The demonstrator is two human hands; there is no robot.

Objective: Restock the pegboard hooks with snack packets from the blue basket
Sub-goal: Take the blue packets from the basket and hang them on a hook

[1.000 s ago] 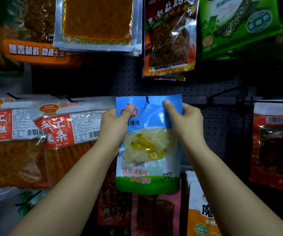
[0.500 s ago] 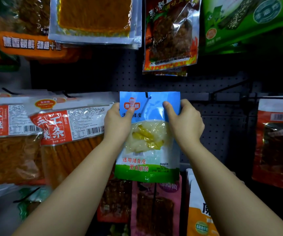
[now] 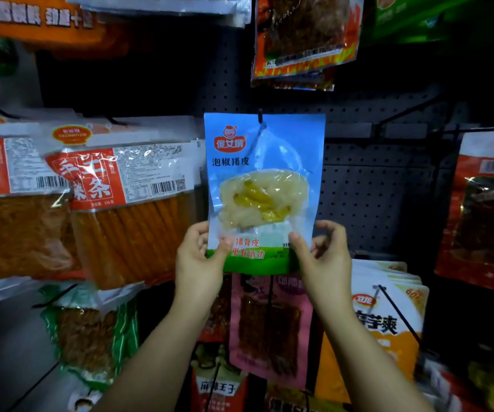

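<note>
Head view: blue snack packet [image 3: 265,191] hangs front-on against the dark pegboard [image 3: 373,188], its top hole threaded on a black hook [image 3: 260,116].
Packet position: centre of the board, between the red-labelled packs of orange sticks [image 3: 130,215] on one side and a bare stretch of board on the other; its lower edge overlaps a pink packet [image 3: 269,328] on the row beneath.
Left hand [image 3: 199,260]: thumb pressed on the front of the lower corner, fingers behind; pinching the packet.
Right hand [image 3: 324,257]: thumb on the opposite lower corner; remaining fingers spread loosely off the edge. Light pinch.
Reason for hold (judgement): low two-corner grip likely squares the packet and stops swing.
Task stage (judgement): this packet looks hung.
Blue basket: not in frame.
</note>
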